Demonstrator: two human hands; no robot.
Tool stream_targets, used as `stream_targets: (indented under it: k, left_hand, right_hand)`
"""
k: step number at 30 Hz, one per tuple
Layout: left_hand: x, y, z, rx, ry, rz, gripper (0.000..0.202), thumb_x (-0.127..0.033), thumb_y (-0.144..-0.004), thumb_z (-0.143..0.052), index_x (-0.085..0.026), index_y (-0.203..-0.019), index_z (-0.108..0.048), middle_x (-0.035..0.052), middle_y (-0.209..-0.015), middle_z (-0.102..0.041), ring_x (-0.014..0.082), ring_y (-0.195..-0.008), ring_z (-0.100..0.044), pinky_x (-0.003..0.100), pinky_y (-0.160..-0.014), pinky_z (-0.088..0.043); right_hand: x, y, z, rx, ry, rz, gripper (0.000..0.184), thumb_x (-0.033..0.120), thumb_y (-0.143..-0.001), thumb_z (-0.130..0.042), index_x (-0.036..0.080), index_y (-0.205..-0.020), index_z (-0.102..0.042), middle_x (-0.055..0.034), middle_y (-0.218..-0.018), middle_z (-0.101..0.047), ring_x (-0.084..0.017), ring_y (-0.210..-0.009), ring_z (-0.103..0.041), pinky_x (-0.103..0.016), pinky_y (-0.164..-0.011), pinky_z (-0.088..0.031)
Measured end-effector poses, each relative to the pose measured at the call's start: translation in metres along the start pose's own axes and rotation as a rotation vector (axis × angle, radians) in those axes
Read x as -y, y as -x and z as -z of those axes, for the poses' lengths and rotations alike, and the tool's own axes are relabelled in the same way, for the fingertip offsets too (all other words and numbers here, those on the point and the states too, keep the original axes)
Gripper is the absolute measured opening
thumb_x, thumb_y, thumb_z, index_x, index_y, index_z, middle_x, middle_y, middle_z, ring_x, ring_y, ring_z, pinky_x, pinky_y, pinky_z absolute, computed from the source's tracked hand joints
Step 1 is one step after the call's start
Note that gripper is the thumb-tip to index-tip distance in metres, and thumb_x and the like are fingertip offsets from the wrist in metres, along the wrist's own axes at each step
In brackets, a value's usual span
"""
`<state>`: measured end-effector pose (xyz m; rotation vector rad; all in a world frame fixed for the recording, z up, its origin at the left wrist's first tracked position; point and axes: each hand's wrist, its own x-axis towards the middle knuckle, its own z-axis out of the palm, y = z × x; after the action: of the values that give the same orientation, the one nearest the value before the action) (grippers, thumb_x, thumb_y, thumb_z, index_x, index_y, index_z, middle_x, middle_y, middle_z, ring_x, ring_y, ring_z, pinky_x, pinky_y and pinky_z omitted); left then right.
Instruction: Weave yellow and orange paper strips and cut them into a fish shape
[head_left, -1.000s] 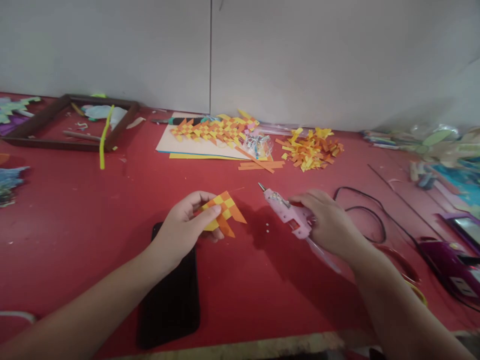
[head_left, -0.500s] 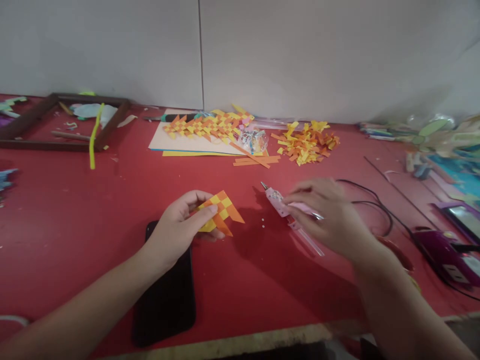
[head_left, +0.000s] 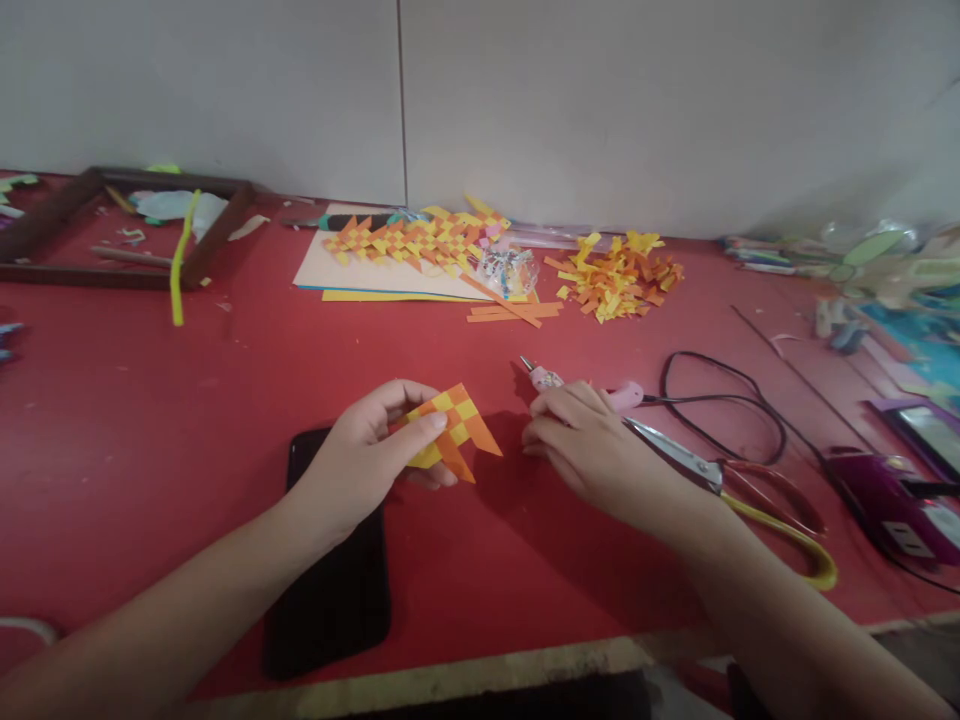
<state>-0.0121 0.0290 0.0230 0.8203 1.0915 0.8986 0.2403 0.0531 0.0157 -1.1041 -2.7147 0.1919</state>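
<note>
My left hand [head_left: 360, 462] is closed on a small woven piece of orange and yellow paper strips [head_left: 455, 425], thumb on top, and holds it just above the red table [head_left: 187, 400]. My right hand [head_left: 592, 450] hovers empty just right of the woven piece, with its fingers loosely stretched toward it. The pink glue gun [head_left: 625, 396] lies on the table behind that hand, nozzle pointing up-left. Scissors [head_left: 697, 465] with red and yellow handles lie to the right of the hand.
A black phone [head_left: 330, 580] lies under my left wrist. Further back are woven strips on white card [head_left: 405, 250], a pile of orange and yellow scraps [head_left: 619, 280], a wooden frame [head_left: 112, 225] and a black cord [head_left: 720, 400]. A purple device [head_left: 892, 495] sits at the right.
My right hand has set the glue gun down on the table, let go of it and moved left toward the woven piece. The left hand has kept its hold.
</note>
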Motion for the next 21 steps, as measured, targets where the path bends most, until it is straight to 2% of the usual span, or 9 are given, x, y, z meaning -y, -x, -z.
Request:
stream_targets:
  k: [3,6,9,14,17,21]
  left_hand:
    - [0.001,0.000,-0.001,0.005,-0.003,-0.005,0.018,-0.030,-0.084,-0.070,-0.019,-0.089,-0.057,-0.0073,-0.073,-0.064,0.0086,-0.050,-0.069,0.010,-0.042,-0.048]
    - [0.003,0.001,-0.002,0.009,-0.028,-0.024,0.020,-0.032,-0.084,-0.071,-0.019,-0.090,-0.057,-0.0070,-0.075,-0.064,0.0081,-0.051,-0.069,0.012,-0.047,-0.052]
    - [0.005,0.002,-0.006,0.031,-0.082,-0.038,0.021,-0.034,-0.084,-0.070,-0.018,-0.090,-0.058,-0.0059,-0.074,-0.064,0.0092,-0.052,-0.069,0.018,-0.054,-0.058]
    - [0.013,0.005,-0.013,0.139,-0.122,0.001,0.024,-0.040,-0.087,-0.067,-0.019,-0.093,-0.057,-0.0030,-0.078,-0.066,0.0112,-0.055,-0.069,0.021,-0.054,-0.059]
    - [0.016,0.006,-0.015,0.159,-0.140,0.019,0.025,-0.041,-0.088,-0.066,-0.019,-0.093,-0.056,-0.0021,-0.081,-0.065,0.0117,-0.056,-0.069,0.024,-0.055,-0.059]
    - [0.015,0.006,-0.018,0.168,-0.146,0.031,0.024,-0.040,-0.088,-0.065,-0.019,-0.091,-0.056,-0.0027,-0.078,-0.066,0.0104,-0.053,-0.068,0.022,-0.053,-0.058]
  right_hand:
    - [0.005,0.000,0.001,-0.104,-0.085,-0.009,0.021,0.015,-0.098,-0.043,0.018,-0.086,-0.060,-0.0062,-0.085,-0.064,-0.019,-0.080,-0.057,-0.034,-0.076,-0.047]
    - [0.013,0.002,0.002,-0.298,-0.224,-0.082,0.009,0.016,-0.095,-0.053,0.021,-0.092,-0.060,-0.0027,-0.085,-0.070,-0.015,-0.078,-0.066,-0.028,-0.071,-0.052]
    - [0.022,0.003,0.004,-0.442,-0.330,-0.083,0.010,0.013,-0.090,-0.062,0.023,-0.091,-0.063,0.0001,-0.086,-0.075,-0.014,-0.081,-0.072,-0.024,-0.073,-0.056]
    - [0.033,0.002,0.006,-0.504,-0.421,-0.071,0.016,0.014,-0.085,-0.071,0.026,-0.095,-0.069,0.0032,-0.087,-0.078,-0.012,-0.075,-0.074,-0.021,-0.071,-0.060]
    - [0.034,0.002,0.005,-0.516,-0.435,-0.035,0.019,0.013,-0.084,-0.072,0.026,-0.097,-0.071,0.0024,-0.086,-0.078,-0.013,-0.076,-0.073,-0.023,-0.072,-0.060]
    - [0.034,-0.002,0.000,-0.541,-0.409,-0.008,0.012,0.014,-0.083,-0.073,0.025,-0.087,-0.076,-0.0015,-0.091,-0.074,-0.014,-0.078,-0.070,-0.027,-0.074,-0.059]
